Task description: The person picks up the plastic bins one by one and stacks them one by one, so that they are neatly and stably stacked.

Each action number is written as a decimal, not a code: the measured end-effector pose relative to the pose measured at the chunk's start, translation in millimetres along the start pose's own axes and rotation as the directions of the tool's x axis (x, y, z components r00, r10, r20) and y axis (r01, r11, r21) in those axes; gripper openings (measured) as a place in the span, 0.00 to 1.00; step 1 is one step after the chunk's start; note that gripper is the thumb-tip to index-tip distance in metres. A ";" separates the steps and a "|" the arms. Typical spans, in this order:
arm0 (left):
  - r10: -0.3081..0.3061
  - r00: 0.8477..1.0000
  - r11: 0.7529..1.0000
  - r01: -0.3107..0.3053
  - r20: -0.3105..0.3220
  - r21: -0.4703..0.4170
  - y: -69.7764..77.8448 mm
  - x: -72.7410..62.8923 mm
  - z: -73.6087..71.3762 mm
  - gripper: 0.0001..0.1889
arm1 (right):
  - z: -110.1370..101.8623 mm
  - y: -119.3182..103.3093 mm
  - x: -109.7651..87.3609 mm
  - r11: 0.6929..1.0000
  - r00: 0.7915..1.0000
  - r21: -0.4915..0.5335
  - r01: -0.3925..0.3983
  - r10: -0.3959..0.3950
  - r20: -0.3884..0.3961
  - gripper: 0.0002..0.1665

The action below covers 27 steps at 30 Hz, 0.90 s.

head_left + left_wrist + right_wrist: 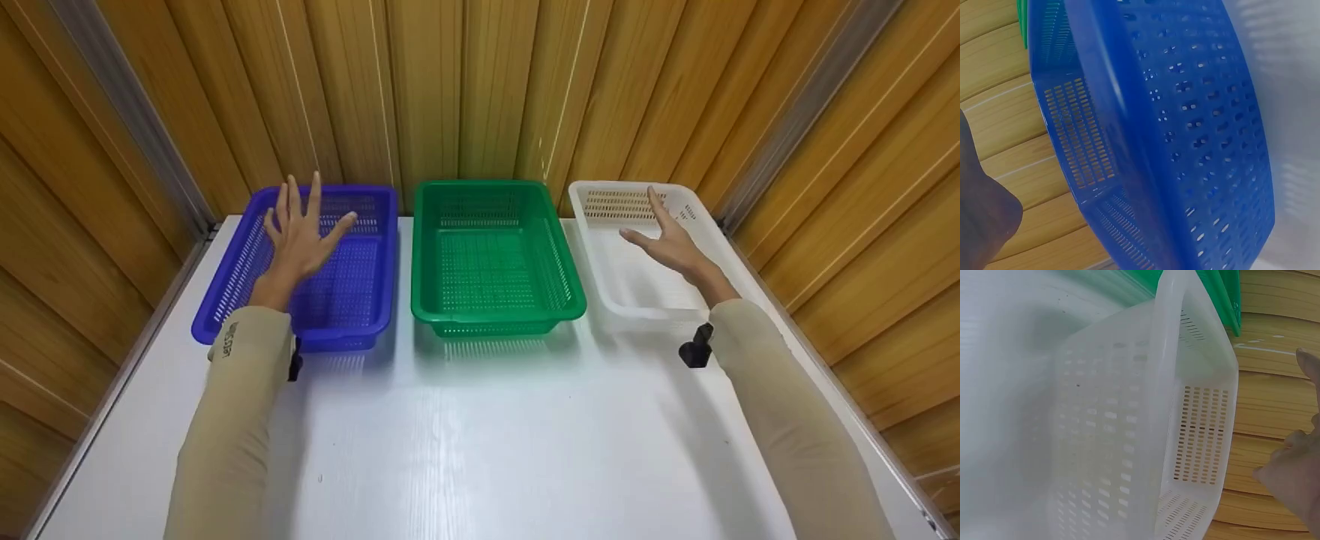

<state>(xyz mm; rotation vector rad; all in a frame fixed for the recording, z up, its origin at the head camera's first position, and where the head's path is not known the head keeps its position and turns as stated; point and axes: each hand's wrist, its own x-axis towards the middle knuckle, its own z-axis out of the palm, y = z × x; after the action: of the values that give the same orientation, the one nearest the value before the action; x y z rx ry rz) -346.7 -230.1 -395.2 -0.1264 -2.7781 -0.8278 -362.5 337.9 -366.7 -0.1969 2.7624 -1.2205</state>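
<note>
Over the blue basket [341, 330] my left hand [300, 236] hovers with its fingers straight and spread, holding nothing. My right hand [671, 244] is held above the white basket [637, 311], thumb and a finger stretched apart, nothing in its grasp. Between the two stands a green basket [495, 319], touched by neither hand. In the left wrist view, the blue basket's perforated wall [1202, 124] fills the middle, with part of the left hand [985, 208] at the edge. The right wrist view has the white basket's side [1106, 422] beside the right hand [1297, 467].
All three baskets stand in a row at the back of a white table [465, 442]. Wood-plank walls [487, 90] enclose the back and both sides, with metal posts in the corners. A black wrist mount [697, 346] juts from the right sleeve.
</note>
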 end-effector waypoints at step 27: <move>0.030 0.999 0.974 -0.023 0.027 -0.224 28.5 -10.8 23.1 0.48 | 17.6 -17.9 -11.1 0.966 0.998 0.259 -0.012 -0.002 0.055 0.54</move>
<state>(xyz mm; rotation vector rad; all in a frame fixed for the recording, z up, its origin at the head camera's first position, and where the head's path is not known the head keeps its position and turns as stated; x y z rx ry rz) -336.7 -193.7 -401.5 -0.2162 -2.6953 -1.1393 -347.4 315.1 -364.6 -0.1944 2.5221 -1.5339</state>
